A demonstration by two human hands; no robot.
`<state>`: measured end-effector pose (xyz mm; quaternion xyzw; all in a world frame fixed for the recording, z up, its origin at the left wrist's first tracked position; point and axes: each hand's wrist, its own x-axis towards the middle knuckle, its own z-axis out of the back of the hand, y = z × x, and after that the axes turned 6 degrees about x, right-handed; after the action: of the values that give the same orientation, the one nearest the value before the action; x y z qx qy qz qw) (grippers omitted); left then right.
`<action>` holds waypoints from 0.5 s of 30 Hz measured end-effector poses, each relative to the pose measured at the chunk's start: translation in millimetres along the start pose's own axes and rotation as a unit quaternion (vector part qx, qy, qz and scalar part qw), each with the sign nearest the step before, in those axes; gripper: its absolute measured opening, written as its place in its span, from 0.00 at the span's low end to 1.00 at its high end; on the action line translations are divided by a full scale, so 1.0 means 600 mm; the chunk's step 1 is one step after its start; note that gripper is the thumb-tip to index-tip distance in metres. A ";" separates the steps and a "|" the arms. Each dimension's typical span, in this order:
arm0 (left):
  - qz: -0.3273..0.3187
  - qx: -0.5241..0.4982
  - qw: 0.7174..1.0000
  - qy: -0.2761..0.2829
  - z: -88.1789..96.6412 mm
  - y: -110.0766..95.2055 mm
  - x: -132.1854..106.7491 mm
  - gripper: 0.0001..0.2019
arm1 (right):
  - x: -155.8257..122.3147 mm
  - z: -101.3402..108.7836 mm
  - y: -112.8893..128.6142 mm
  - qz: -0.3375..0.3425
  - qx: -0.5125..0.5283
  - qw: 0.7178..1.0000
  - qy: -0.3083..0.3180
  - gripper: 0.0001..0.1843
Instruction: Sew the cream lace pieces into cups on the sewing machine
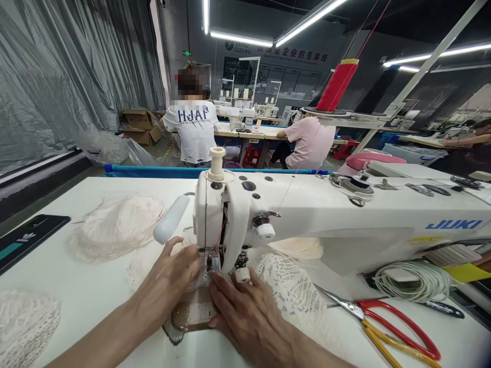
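Note:
White lace fabric (pixel 199 282) lies under the presser foot (pixel 210 261) of a white sewing machine (pixel 326 204). My left hand (pixel 172 271) is left of the needle, palm down, its fingers closed on the lace; the machine head hides some fingertips. On the other side, my right hand (pixel 245 306) presses its fingers together on the lace close to the foot. More lace (pixel 293 286) spreads out to the right of that hand, beneath the machine arm. A brown plate (pixel 195 309) shows between my wrists.
Scissors with red and yellow handles (pixel 399 327) lie at right, near a coil of pale cord (pixel 412 281). Lace pieces (pixel 118 225) and a dark phone-like slab (pixel 30 240) rest on the left tabletop. A red thread cone (pixel 338 86) stands above. People sit at machines beyond.

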<state>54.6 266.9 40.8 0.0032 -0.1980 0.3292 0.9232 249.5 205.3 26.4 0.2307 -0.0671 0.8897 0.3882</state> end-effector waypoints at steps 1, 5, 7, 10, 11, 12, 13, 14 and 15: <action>0.001 0.014 1.000 -0.004 -0.001 -0.011 -0.005 0.12 | 0.000 0.000 0.000 0.003 0.002 1.000 -0.004 0.17; 0.013 0.073 0.997 -0.013 -0.018 -0.050 -0.025 0.12 | -0.001 -0.001 0.000 0.027 0.006 1.000 -0.011 0.13; 0.013 0.087 0.996 -0.014 -0.025 -0.059 -0.032 0.13 | 0.000 -0.001 0.000 0.035 0.007 0.999 -0.019 0.12; 0.012 0.091 0.996 -0.018 -0.028 -0.061 -0.036 0.14 | 0.001 0.001 0.001 0.037 0.016 0.999 -0.024 0.12; 0.012 0.091 0.996 -0.020 -0.028 -0.060 -0.036 0.14 | 0.002 0.003 0.001 0.036 0.018 0.999 -0.024 0.13; 0.014 0.089 0.996 -0.021 -0.027 -0.059 -0.036 0.14 | 0.002 0.004 0.001 0.037 0.020 0.999 -0.022 0.13; 0.016 0.086 0.996 -0.022 -0.026 -0.059 -0.034 0.14 | 0.003 0.004 0.001 0.037 0.020 0.999 -0.022 0.13; 0.019 0.083 0.996 -0.022 -0.025 -0.058 -0.033 0.13 | 0.004 0.005 0.001 0.036 0.021 0.999 -0.021 0.12; 0.021 0.079 0.996 -0.021 -0.024 -0.058 -0.031 0.12 | 0.004 0.005 0.001 0.034 0.022 0.999 -0.019 0.11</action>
<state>67.8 230.3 25.3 0.0792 -0.1910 0.3631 0.9085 248.6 205.4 30.1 0.2538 -0.0630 0.8990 0.3513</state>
